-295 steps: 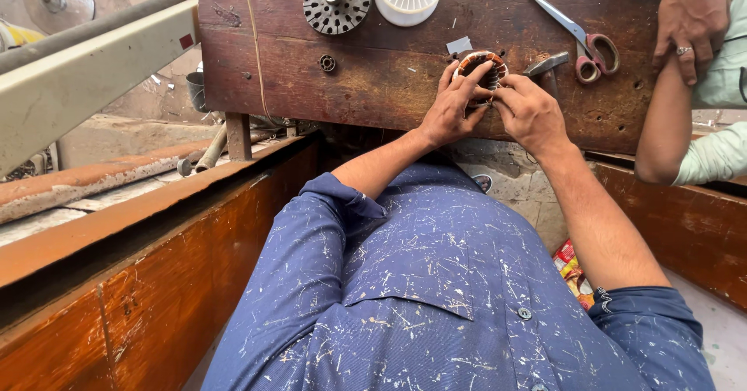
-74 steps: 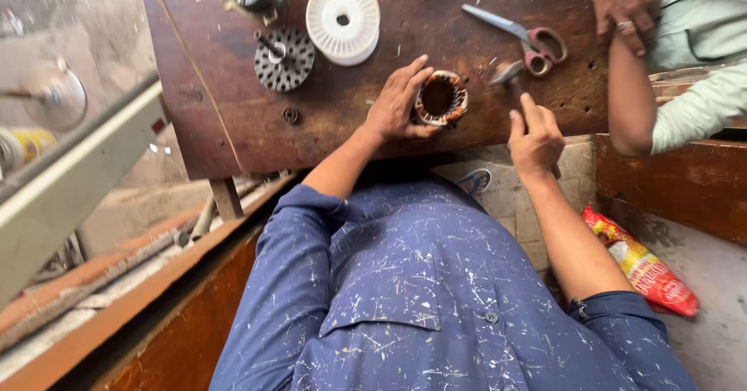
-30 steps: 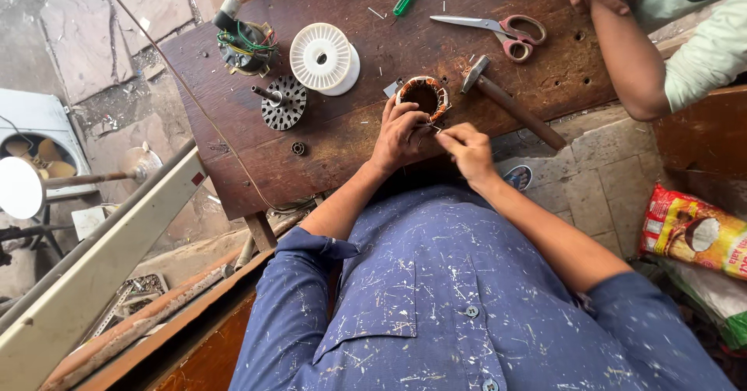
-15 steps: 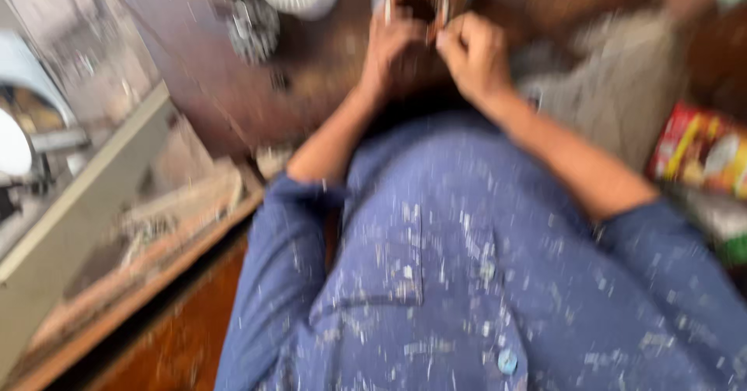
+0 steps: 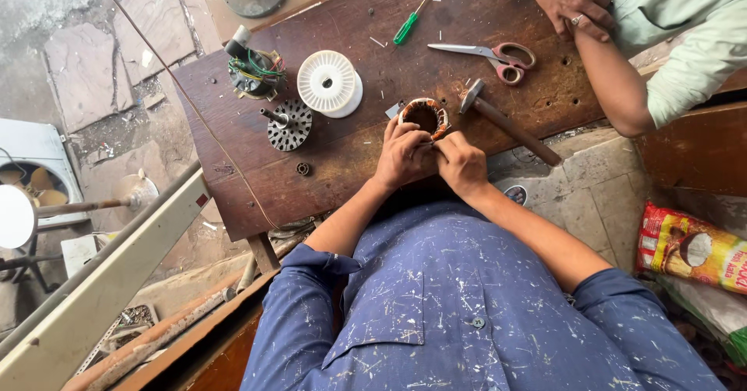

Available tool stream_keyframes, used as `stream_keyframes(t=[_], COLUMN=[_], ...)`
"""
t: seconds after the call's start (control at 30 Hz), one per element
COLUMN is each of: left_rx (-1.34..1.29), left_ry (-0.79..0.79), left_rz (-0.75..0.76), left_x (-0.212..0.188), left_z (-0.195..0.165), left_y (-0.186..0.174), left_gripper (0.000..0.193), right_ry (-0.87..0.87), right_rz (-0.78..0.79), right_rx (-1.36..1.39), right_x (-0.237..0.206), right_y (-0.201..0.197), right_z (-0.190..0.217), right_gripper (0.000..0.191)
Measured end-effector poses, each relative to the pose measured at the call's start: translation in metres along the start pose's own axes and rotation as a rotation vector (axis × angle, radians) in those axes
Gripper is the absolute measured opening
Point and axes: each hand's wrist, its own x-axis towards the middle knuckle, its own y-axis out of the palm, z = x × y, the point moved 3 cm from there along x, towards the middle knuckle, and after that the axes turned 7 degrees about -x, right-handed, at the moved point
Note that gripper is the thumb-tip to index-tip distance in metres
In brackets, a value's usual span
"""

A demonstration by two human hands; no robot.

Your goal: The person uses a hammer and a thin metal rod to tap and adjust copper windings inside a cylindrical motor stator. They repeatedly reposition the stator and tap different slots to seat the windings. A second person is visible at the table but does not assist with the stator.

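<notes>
Centrally on the wooden workbench, a copper-wound stator ring is gripped by the left hand; the right hand is pinched closed at its rim, a hammer just beside.

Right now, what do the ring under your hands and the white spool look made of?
Ring: seemingly metal core wound with copper wire, reddish-orange sheen; the left hand holds it. White spool: probably plastic, matt, moulded ribs.

Worn wooden table on stone-slab floor.
</notes>
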Motion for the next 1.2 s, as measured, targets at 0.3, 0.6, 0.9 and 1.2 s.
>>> stream_keyframes(t=[0.3,0.6,0.9,1.2], left_rx=[-0.021,-0.060,-0.049,-0.063], left_ry=[0.055,0.051,0.042,0.037], left_rz=[-0.021,-0.028,0.059,0.047], left_x=[-0.007,-0.011,-0.010,-0.011], left_z=[0.015,0.025,0.032,0.035], left_y=[-0.005,-0.012,-0.017,-0.017], left_gripper=[0.024,0.024,0.022,0.026], right_ry=[-0.221,0.131,-0.114,-0.158], right_rz=[0.113,0.246,0.300,0.293], right_rx=[-0.129,-0.060,-0.321,-0.342], right_x=[0.003,0.008,0.007,0.012], right_y=[-0.004,0.001,0.009,0.008], right_z=[0.013,0.033,0.038,0.035], right_gripper=[0.012,0.020,0.014,0.017])
